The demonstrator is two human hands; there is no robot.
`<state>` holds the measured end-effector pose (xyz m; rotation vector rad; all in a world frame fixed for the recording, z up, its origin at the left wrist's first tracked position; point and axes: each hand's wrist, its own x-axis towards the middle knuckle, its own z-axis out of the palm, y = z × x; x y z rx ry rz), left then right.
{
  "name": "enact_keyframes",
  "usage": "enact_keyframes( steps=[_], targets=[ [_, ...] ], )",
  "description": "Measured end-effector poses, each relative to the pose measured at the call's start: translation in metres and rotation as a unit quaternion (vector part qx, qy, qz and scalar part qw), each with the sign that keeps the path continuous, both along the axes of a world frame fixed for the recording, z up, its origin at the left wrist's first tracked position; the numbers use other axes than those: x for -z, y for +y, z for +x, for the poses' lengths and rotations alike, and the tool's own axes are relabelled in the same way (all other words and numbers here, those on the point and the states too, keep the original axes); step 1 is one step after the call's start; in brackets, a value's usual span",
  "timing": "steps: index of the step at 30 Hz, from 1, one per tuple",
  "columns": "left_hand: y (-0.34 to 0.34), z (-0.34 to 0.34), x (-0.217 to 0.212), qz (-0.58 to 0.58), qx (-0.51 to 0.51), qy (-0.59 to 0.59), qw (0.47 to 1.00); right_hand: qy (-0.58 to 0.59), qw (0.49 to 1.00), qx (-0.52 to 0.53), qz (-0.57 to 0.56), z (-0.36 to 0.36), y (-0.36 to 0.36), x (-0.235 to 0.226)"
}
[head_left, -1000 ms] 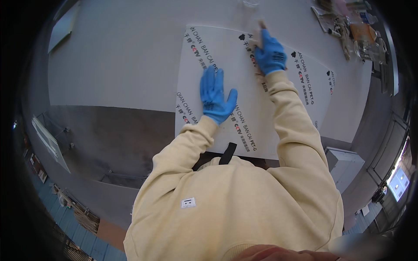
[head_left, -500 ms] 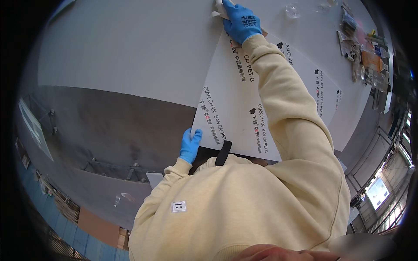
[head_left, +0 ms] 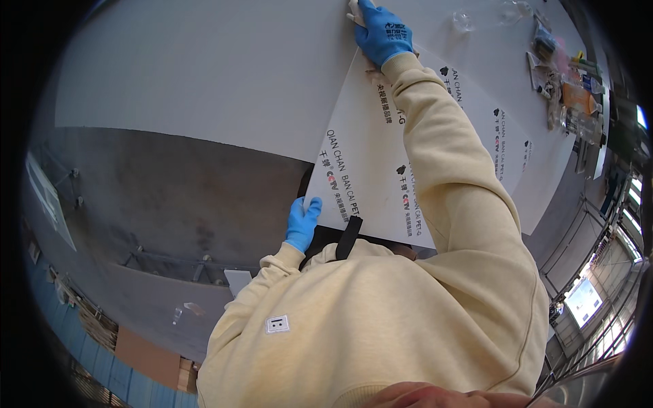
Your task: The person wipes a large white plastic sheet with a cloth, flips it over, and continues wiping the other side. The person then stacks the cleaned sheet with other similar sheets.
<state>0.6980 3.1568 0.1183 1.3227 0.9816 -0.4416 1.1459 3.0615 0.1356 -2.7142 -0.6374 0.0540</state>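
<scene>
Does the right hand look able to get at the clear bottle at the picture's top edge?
Probably yes: nothing visible stands between the right hand and the clear bottle, though the hand seems to hold a pale crumpled item.

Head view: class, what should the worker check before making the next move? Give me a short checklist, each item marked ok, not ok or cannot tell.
1. Left grip, a blue-gloved hand, on the flat white printed sheet: ok, it appears to hold the left edge near the close corner.
2. Right grip, a blue-gloved hand, free: not ok, it holds pale, crumpled cloth-like material.
3. Sheet fully supported by the pale flat-topped table: not ok, its near part juts past the front edge.
4. Clear plastic bottle away from the sheet: ok, they lie apart.
5. Sheet's underside clean: cannot tell, hidden.
</scene>
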Motion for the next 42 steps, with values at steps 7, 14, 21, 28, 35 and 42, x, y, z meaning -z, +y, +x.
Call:
enact_keyframes(
  steps=[7, 14, 21, 28, 35, 42],
  targets=[
    [-0.003, -0.006, 0.009, 0.002, -0.005, 0.011, 1.0, 0.051, 0.996, -0.071, -0.007, -0.066, -0.004, -0.012],
    [0.0, -0.002, 0.009, 0.015, 0.031, 0.002, 0.999, 0.027, 0.999, 0.045, 0.004, 0.0, 0.002, -0.011],
    [-0.005, -0.008, 0.012, 0.007, 0.009, -0.013, 1.0, 0.061, 0.993, -0.097, -0.033, -0.066, -0.006, -0.012],
    [-0.002, 0.0, 0.005, -0.009, -0.001, -0.011, 1.0, 0.01, 1.0, 0.012, -0.021, -0.011, 0.004, -0.031],
    [-0.004, 0.001, 0.004, -0.027, -0.019, 0.009, 0.999, 0.15, 0.956, -0.243, -0.067, -0.215, 0.007, -0.029],
    [-0.006, 0.001, 0.0, -0.028, -0.036, 0.017, 0.999, 0.108, 0.968, -0.221, -0.052, -0.18, 0.007, -0.024]
  ],
)
